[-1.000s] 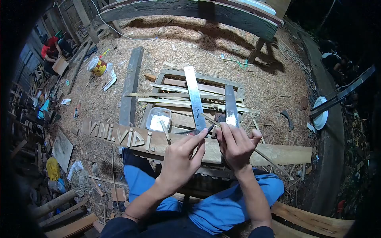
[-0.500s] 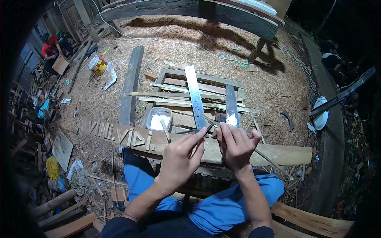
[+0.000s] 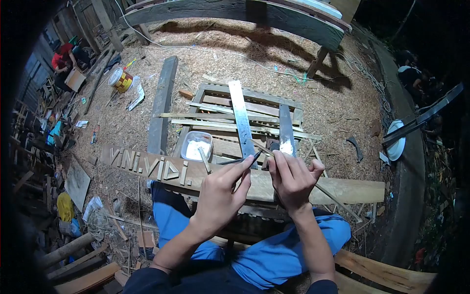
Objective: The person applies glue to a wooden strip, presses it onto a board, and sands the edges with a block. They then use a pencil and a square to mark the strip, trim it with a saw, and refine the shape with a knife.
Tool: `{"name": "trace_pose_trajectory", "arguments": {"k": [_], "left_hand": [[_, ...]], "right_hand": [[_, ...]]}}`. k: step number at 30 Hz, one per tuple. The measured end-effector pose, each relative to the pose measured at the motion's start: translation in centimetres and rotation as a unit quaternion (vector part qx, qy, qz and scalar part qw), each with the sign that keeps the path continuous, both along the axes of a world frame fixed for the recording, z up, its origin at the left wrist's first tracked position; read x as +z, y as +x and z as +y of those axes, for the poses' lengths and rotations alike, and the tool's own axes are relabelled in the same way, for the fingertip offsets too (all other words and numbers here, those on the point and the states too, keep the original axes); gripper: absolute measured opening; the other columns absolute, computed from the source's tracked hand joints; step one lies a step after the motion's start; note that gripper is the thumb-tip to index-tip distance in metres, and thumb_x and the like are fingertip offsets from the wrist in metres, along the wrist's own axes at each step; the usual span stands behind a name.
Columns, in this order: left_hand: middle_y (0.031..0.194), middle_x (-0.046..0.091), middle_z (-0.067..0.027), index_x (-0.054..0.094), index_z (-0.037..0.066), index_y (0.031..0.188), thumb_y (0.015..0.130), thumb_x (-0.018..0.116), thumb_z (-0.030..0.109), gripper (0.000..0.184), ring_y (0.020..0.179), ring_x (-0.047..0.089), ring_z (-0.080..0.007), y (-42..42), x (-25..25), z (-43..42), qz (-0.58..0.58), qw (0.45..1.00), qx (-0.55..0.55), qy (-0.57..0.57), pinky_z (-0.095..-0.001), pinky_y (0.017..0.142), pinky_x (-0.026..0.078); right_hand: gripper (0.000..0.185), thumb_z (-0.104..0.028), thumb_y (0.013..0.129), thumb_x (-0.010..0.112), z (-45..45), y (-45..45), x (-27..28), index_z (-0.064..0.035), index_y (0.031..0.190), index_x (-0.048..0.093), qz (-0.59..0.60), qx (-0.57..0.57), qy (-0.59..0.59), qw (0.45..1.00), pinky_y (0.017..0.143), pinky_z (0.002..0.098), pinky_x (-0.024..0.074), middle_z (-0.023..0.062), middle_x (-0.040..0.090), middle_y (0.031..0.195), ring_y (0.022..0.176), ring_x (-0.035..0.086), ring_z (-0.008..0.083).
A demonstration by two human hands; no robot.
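Pinched in my left hand [image 3: 223, 188] is a slim black pen-like tool [image 3: 257, 155], its dark tip close to the strip. My right hand [image 3: 293, 181] has its fingers closed on a thin wooden strip [image 3: 338, 202], whose short far end pokes out beyond the fingertips. Below both hands lies a long wooden board [image 3: 352, 191] across my knees. Raised wooden letters reading "VINI.VIDI." [image 3: 149, 165] line its left part. A clear plastic tub [image 3: 197, 145] with white contents stands behind the board, a small stick leaning at its front.
Beyond the board, a slatted wooden frame [image 3: 249, 90] carries loose strips, a metal ruler [image 3: 237, 105] and a dark flat blade [image 3: 285, 125]. A dark beam [image 3: 164, 103] lies left. Farther off are a paint bucket [image 3: 120, 81], a bench [image 3: 235, 12] and a person in red [image 3: 62, 59].
My left hand has shifted slightly left and down, taking the pen-like tool's tip with it. My right hand and the strip have barely moved.
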State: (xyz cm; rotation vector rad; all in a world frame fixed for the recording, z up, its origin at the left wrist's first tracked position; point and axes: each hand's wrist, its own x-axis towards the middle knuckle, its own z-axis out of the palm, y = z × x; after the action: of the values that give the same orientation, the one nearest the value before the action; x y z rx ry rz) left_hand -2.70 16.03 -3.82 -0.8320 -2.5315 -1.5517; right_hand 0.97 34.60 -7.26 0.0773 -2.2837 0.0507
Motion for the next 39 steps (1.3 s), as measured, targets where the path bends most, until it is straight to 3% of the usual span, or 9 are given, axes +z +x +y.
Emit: {"name": "trace_pose_trajectory", "arguments": {"k": [2,4,8,10,11,13,22,25,39], "left_hand": [[0.092,0.074,-0.0162,0.071,0.004,0.129,0.092,0.070,0.000,0.037,0.068,0.068,-0.0185,0.11,0.00,0.06,0.005,1.000,-0.002,0.004,-0.0298,0.064,0.052],[0.096,0.072,-0.0192,0.069,0.003,0.129,0.091,0.070,0.003,0.038,0.084,0.072,-0.0342,0.37,0.17,-0.03,-0.023,0.999,-0.026,-0.030,-0.0415,0.075,0.057],[0.096,0.072,-0.0192,0.069,0.003,0.128,0.091,0.070,0.004,0.038,0.083,0.072,-0.0343,0.07,0.01,0.10,-0.015,1.000,-0.025,-0.007,-0.0420,0.074,0.056],[0.090,0.073,-0.0157,0.072,0.004,0.127,0.091,0.071,0.000,0.036,0.065,0.066,-0.0181,-0.11,0.13,0.00,0.003,1.000,-0.003,-0.017,-0.0311,0.062,0.051],[0.090,0.073,-0.0157,0.072,0.004,0.127,0.091,0.071,0.000,0.036,0.065,0.066,-0.0181,-0.06,0.13,-0.07,0.003,1.000,-0.003,-0.018,-0.0311,0.062,0.051],[0.098,0.072,-0.0193,0.069,0.003,0.128,0.090,0.070,0.004,0.037,0.085,0.072,-0.0360,0.15,0.11,-0.26,-0.004,0.999,-0.031,-0.038,-0.0421,0.074,0.057],[0.095,0.072,-0.0191,0.069,0.005,0.128,0.090,0.070,0.006,0.037,0.085,0.072,-0.0368,0.45,0.47,-0.10,-0.031,0.998,-0.029,-0.054,-0.0431,0.075,0.057],[0.094,0.072,-0.0189,0.069,0.004,0.127,0.090,0.071,0.005,0.037,0.085,0.072,-0.0361,0.30,-0.19,0.17,0.005,1.000,-0.022,-0.020,-0.0430,0.075,0.056],[0.095,0.073,-0.0193,0.070,0.002,0.127,0.090,0.071,0.004,0.037,0.085,0.072,-0.0354,0.28,-0.06,0.07,0.001,0.999,-0.024,-0.022,-0.0419,0.076,0.057]], "right_hand": [[0.018,-0.023,0.092,0.076,-0.01,0.04,0.01,-0.0109,0.105,0.075,0.000,0.001,-0.008,1.000,0.084,0.0370,0.0299,-0.0015,0.070,0.084,0.069,0.062,0.0117],[0.018,-0.023,0.092,0.076,0.06,0.04,-0.07,-0.0106,0.105,0.075,-0.005,0.005,-0.005,1.000,0.084,0.0372,0.0299,-0.0014,0.070,0.084,0.069,0.062,0.0118],[0.021,-0.027,0.092,0.077,0.22,-0.06,-0.22,-0.0123,0.107,0.075,0.000,-0.003,0.010,1.000,0.083,0.0368,0.0305,-0.0043,0.068,0.085,0.071,0.063,0.0091],[0.021,-0.027,0.092,0.076,0.22,-0.03,-0.14,-0.0123,0.107,0.075,0.001,-0.003,0.015,1.000,0.083,0.0364,0.0306,-0.0043,0.068,0.086,0.071,0.062,0.0091],[0.021,-0.027,0.092,0.076,0.21,-0.04,-0.19,-0.0123,0.107,0.075,0.001,-0.003,0.014,1.000,0.083,0.0364,0.0306,-0.0043,0.068,0.086,0.071,0.062,0.0091],[0.021,-0.027,0.092,0.076,0.15,-0.06,-0.30,-0.0123,0.108,0.075,-0.001,0.001,0.013,1.000,0.083,0.0364,0.0304,-0.0044,0.068,0.085,0.070,0.062,0.0090],[0.018,-0.024,0.093,0.075,-0.02,-0.07,-0.31,-0.0097,0.105,0.075,-0.007,0.009,-0.001,1.000,0.087,0.0377,0.0299,-0.0005,0.071,0.084,0.070,0.063,0.0122],[0.022,-0.027,0.093,0.076,0.18,-0.12,-0.47,-0.0127,0.109,0.075,-0.007,-0.001,0.013,1.000,0.083,0.0366,0.0299,-0.0047,0.069,0.086,0.071,0.063,0.0087],[0.021,-0.026,0.092,0.076,0.20,-0.12,-0.18,-0.0124,0.108,0.075,0.000,0.001,0.008,1.000,0.082,0.0363,0.0301,-0.0043,0.068,0.084,0.071,0.062,0.0089]]}}
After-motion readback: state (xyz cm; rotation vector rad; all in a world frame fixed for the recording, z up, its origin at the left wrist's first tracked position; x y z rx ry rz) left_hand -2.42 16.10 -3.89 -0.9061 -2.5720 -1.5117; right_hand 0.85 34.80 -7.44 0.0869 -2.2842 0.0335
